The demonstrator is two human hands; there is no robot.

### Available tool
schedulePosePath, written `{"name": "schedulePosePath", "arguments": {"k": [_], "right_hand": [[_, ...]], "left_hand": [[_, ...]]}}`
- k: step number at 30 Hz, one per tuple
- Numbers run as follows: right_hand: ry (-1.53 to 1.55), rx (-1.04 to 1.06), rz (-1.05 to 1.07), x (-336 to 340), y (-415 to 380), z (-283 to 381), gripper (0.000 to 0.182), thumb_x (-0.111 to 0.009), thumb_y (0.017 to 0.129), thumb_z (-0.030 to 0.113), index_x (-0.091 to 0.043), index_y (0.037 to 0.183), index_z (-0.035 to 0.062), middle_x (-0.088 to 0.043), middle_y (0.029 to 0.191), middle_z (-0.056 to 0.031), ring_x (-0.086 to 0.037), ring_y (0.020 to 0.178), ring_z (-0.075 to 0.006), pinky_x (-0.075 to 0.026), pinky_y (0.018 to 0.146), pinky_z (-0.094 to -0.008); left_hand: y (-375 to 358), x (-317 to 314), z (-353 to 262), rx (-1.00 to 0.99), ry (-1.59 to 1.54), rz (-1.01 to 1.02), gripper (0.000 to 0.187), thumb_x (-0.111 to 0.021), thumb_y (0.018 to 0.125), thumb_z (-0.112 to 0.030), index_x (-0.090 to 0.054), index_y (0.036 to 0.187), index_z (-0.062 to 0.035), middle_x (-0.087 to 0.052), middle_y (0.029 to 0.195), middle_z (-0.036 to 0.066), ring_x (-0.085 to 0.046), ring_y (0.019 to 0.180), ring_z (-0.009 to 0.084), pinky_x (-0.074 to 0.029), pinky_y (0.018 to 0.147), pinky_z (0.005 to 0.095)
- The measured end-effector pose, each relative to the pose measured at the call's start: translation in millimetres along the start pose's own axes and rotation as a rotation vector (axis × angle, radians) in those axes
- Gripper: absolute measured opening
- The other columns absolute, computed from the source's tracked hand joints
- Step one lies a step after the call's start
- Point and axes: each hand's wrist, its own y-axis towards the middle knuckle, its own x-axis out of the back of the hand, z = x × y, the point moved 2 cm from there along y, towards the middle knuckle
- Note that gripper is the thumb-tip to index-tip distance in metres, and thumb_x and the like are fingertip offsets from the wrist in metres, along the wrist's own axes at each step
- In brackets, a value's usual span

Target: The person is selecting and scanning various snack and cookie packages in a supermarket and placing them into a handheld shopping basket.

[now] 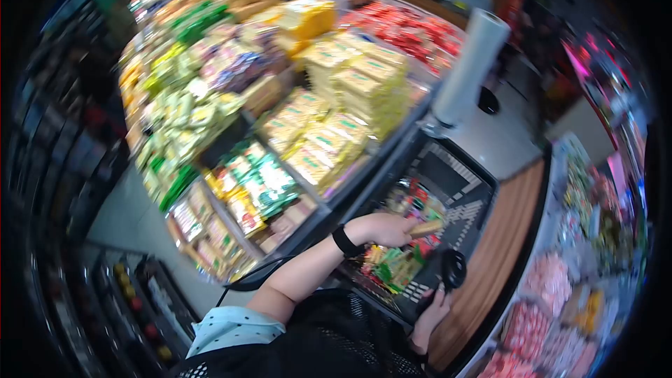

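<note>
My left hand [383, 228], with a black band on the wrist, is shut on a tan packet [425, 227] and holds it over a black shopping basket [467, 183]. Several colourful packets [392, 266] lie inside the basket. My right hand [430, 313] is low at the basket's near end, its fingers closed on the black handle [450, 270]. My light blue sleeve [234, 327] and a dark mesh garment fill the bottom of the view.
A display stand [336, 119] stacked with yellow, green and mixed snack packets rises left of the basket. A white roll of plastic bags [469, 66] stands on its corner. A wood-edged counter [504, 252] with packaged food runs along the right. Grey floor lies beyond.
</note>
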Motion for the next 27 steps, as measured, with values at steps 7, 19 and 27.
{"name": "schedulePosePath", "arguments": {"k": [7,19,27], "right_hand": [[-0.071,-0.017,0.01,10.3,-5.1,-11.8,0.037,-0.039,0.093,0.025,-0.054,0.076,-0.0043,-0.047,0.064,-0.0075,-0.047,0.065,-0.0194,-0.038,0.07,-0.0333],[-0.079,-0.056,0.025,28.1,5.4,-48.6,0.041,-0.037,0.093,0.028,-0.055,0.109,-0.0052,-0.055,0.09,-0.0157,-0.052,0.083,-0.0248,-0.041,0.078,-0.0329],[-0.057,-0.102,0.055,31.8,7.3,-50.5,0.04,-0.038,0.093,0.027,-0.057,0.105,-0.0057,-0.055,0.085,-0.0147,-0.051,0.078,-0.0239,-0.04,0.078,-0.034]], "left_hand": [[-177.9,-15.7,18.5,0.165,-0.065,-0.56,0.043,-0.045,0.087,-0.022,-0.034,0.126,-0.0085,-0.06,0.084,0.02,-0.058,0.079,0.0379,-0.044,0.068,0.0454],[-350.8,-71.0,92.4,1.593,0.102,-1.176,0.027,-0.05,0.08,-0.016,-0.045,0.103,-0.003,-0.062,0.082,0.023,-0.061,0.076,0.0371,-0.047,0.066,0.0451],[-286.6,-112.6,150.7,1.725,0.194,-1.011,0.04,-0.053,0.08,-0.027,-0.044,0.105,0.0026,-0.063,0.08,0.015,-0.064,0.072,0.0259,-0.049,0.061,0.0381]]}}
